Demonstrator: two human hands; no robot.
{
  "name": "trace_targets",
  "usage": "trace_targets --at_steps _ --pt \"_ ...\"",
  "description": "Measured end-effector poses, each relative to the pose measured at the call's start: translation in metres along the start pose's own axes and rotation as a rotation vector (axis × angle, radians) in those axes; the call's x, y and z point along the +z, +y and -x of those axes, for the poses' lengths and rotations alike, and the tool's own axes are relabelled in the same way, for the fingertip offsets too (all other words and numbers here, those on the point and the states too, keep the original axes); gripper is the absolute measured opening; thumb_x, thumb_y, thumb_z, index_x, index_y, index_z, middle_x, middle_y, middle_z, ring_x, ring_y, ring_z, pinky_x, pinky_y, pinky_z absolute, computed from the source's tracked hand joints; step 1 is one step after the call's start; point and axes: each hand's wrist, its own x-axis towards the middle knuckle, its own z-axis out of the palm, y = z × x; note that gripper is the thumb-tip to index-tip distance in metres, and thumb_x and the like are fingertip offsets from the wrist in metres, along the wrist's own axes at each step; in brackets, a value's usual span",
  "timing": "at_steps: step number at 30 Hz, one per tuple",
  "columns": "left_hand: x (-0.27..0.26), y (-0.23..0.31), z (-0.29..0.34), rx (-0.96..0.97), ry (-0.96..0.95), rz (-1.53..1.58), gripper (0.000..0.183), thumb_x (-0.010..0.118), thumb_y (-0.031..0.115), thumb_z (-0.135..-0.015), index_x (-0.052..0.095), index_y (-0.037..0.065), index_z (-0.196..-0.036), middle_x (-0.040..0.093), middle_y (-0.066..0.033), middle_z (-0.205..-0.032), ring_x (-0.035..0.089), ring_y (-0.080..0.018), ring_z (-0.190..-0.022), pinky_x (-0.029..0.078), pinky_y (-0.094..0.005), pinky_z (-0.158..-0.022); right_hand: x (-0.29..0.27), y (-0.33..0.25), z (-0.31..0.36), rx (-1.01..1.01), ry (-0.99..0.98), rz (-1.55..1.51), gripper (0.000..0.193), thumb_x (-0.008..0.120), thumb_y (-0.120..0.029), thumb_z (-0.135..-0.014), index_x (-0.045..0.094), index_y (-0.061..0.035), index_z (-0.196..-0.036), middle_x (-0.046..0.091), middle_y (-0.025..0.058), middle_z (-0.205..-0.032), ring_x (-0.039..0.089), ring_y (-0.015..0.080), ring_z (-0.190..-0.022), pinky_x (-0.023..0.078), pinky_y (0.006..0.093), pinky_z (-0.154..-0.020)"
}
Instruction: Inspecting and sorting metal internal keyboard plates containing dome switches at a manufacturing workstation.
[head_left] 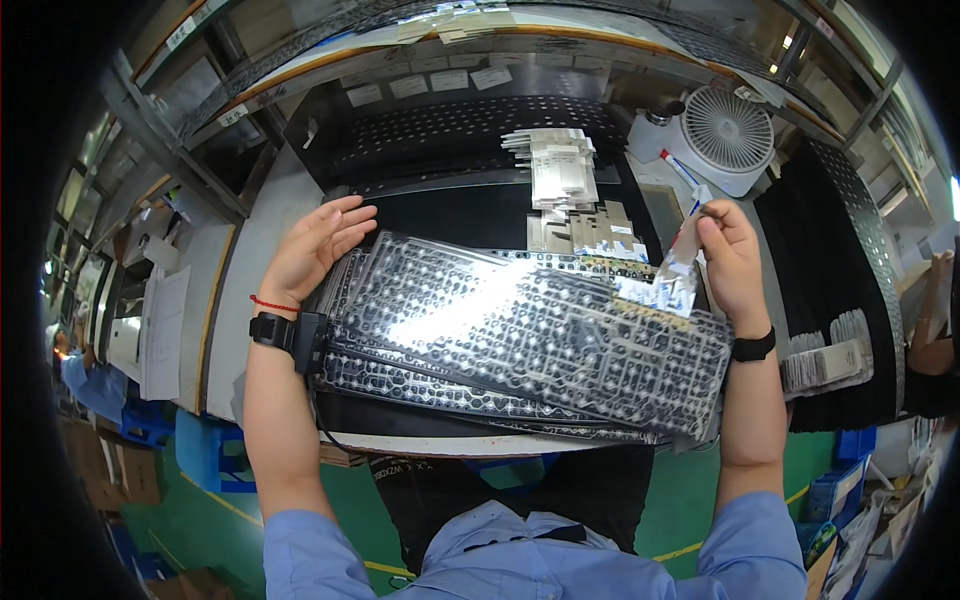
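Observation:
A stack of clear and black keyboard membrane sheets [560, 345] with rows of round dots lies tilted in front of me, its top sheet glaring in the light. My left hand [318, 248] is beside the stack's upper left corner, its fingers stretched out and nothing in them. At the right end, my right hand [732, 250] pinches a thin, shiny silvery strip [681, 258] with blue marks between thumb and fingers. The strip hangs down toward a pale, blue-marked patch [640, 294] at the sheets' upper edge; whether they are joined I cannot tell.
Behind the sheets lie piles of pale labels [563, 172] and grey-beige pieces [605, 232] on a black work surface. A white fan [727, 140] and a red-capped marker [680, 167] are at the far right. More strips [830, 358] lie right of my forearm. A shelf [470, 50] spans the back.

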Motion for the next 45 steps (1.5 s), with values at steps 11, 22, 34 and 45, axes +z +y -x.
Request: trace_targets --at_steps 11,22,34,45 --pt "0.009 0.002 0.006 -0.034 -0.228 -0.146 0.056 0.066 0.013 -0.090 0.043 -0.005 -0.139 0.065 -0.0095 -0.119 0.063 -0.0115 -0.098 0.049 -0.0247 -0.091 0.004 0.001 0.000 -0.172 0.017 -0.066 0.014 0.056 -0.013 -0.099 0.053 -0.0029 -0.108 0.065 0.0082 -0.092 0.059 0.0103 -0.083 0.047 0.0239 -0.077" --pt "-0.002 -0.006 -0.002 0.178 0.085 -0.105 0.017 0.055 0.011 -0.097 0.061 0.000 -0.109 0.068 -0.0032 -0.098 0.064 -0.0072 -0.085 0.051 -0.0216 -0.078 0.006 -0.010 -0.002 0.205 -0.063 -0.052 0.037 0.049 -0.032 -0.103 0.052 -0.0028 -0.124 0.063 0.0058 -0.089 0.062 0.0096 -0.070 0.047 0.0204 -0.059" --pt "0.002 -0.002 -0.004 0.165 0.142 0.015 0.022 0.049 0.011 -0.099 0.057 0.000 -0.116 0.067 -0.0051 -0.100 0.065 -0.0079 -0.084 0.053 -0.0222 -0.077 0.014 -0.016 0.001 0.251 -0.195 0.219 0.033 0.070 -0.005 -0.085 0.063 0.0024 -0.116 0.066 0.0035 -0.106 0.060 0.0075 -0.094 0.048 0.0241 -0.084" --pt "0.001 -0.003 -0.001 0.054 0.185 -0.029 0.019 0.051 0.015 -0.099 0.063 0.001 -0.103 0.069 -0.0027 -0.094 0.063 -0.0072 -0.077 0.051 -0.0213 -0.072 0.007 -0.006 -0.002 0.257 -0.076 0.223 0.013 0.063 -0.008 -0.093 0.065 0.0004 -0.102 0.063 -0.0017 -0.092 0.055 0.0036 -0.082 0.044 0.0202 -0.072"
